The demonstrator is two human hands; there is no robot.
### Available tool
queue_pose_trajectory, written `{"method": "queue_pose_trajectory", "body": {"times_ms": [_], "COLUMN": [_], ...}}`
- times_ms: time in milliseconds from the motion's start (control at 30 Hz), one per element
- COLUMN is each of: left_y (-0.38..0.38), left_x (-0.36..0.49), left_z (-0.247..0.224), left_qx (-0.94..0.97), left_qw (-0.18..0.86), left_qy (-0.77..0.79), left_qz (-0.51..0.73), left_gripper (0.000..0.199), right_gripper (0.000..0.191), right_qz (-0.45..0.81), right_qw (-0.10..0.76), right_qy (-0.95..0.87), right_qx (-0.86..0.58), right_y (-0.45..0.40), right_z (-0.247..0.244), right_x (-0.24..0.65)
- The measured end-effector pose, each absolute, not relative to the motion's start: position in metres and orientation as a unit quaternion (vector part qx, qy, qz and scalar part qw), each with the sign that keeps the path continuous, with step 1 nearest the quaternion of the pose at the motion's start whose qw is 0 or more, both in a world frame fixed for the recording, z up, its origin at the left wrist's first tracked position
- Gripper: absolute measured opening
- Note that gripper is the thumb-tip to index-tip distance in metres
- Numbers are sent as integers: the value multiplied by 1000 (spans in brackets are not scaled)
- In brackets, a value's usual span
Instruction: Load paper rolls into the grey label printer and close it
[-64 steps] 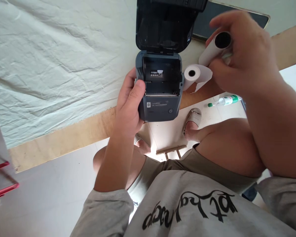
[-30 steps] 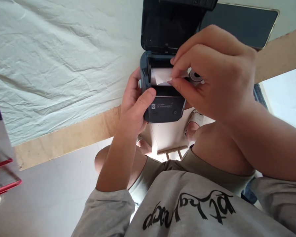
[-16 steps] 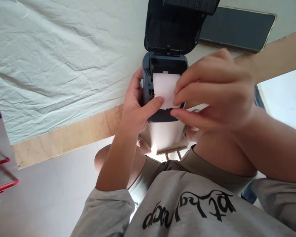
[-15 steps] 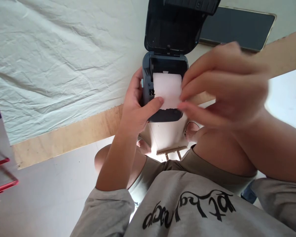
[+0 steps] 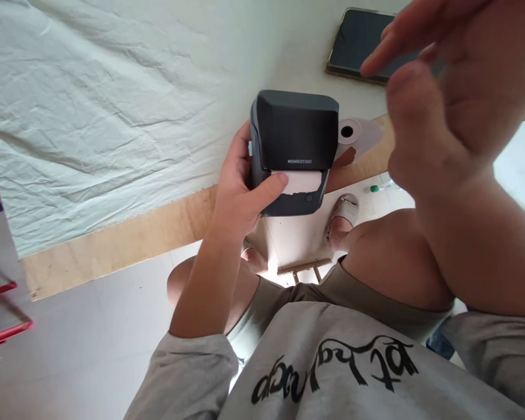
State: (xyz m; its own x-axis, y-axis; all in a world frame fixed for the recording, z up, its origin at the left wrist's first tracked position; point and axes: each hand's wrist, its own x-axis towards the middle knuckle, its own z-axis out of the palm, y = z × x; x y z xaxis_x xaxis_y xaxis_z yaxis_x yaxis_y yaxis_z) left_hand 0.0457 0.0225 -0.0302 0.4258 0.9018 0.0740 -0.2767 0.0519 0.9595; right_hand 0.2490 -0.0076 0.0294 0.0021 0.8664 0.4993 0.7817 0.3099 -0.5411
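A dark label printer with its lid down rests in my left hand, whose fingers wrap around its left side. White paper sticks out from under the lid's front edge, and my left thumb presses on it. My right hand is raised off to the right, apart from the printer, with its fingers stretched and nothing in them. Behind its fingertips lies a dark phone, partly covered by the hand. Just right of the printer sits a white paper roll with a dark core.
A wrinkled pale cloth covers the table, with a bare wooden edge along the front. Red bars stand at the far left. Below are my legs, a sandal and a bottle with a green cap on the floor.
The printer's lid has swung down from open to closed over the paper. My right hand has let go of the paper and moved up and right. My left hand keeps its hold.
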Motion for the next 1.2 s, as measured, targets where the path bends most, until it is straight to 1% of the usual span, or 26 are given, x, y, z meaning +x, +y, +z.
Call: {"method": "queue_pose_trajectory", "body": {"times_ms": [67, 167, 267, 367, 433, 533, 633, 767, 1000, 1067, 1200], "left_y": [22, 20, 17, 16, 16, 16, 16, 16, 17, 17, 17], "left_x": [46, 48, 50, 51, 51, 51, 53, 54, 50, 50, 51], "left_z": [-28, -22, -11, 0, 2, -4, -12, -15, -12, -12, -13], "left_qx": [518, 507, 480, 461, 455, 452, 449, 449, 451, 450, 469], "left_qw": [671, 680, 694, 724, 735, 722, 707, 708, 710, 708, 692], "left_qy": [294, 281, 292, 313, 315, 303, 292, 276, 308, 312, 291], "left_qz": [441, 448, 450, 407, 391, 428, 462, 471, 444, 445, 465], "left_gripper": [52, 52, 36, 23, 22, 25, 24, 26, 31, 31, 33], "right_gripper": [38, 39, 44, 52, 61, 69, 69, 68, 66, 63, 49], "right_qz": [0, -33, -8, 36, 70, 98, 99, 95, 55, 36, -18], "right_qw": [405, 337, 294, 262, 228, 199, 199, 182, 144, 159, 230], "right_qy": [-723, -770, -784, -764, -751, -742, -742, -745, -755, -760, -760], "right_qx": [-559, -540, -546, -588, -616, -632, -633, -634, -637, -629, -607], "right_y": [-8, -9, -9, -9, -8, -7, -7, -9, -15, -16, -16], "right_z": [28, 25, 24, 26, 29, 33, 36, 36, 32, 29, 24], "right_x": [248, 244, 240, 239, 240, 239, 237, 235, 232, 231, 235]}}
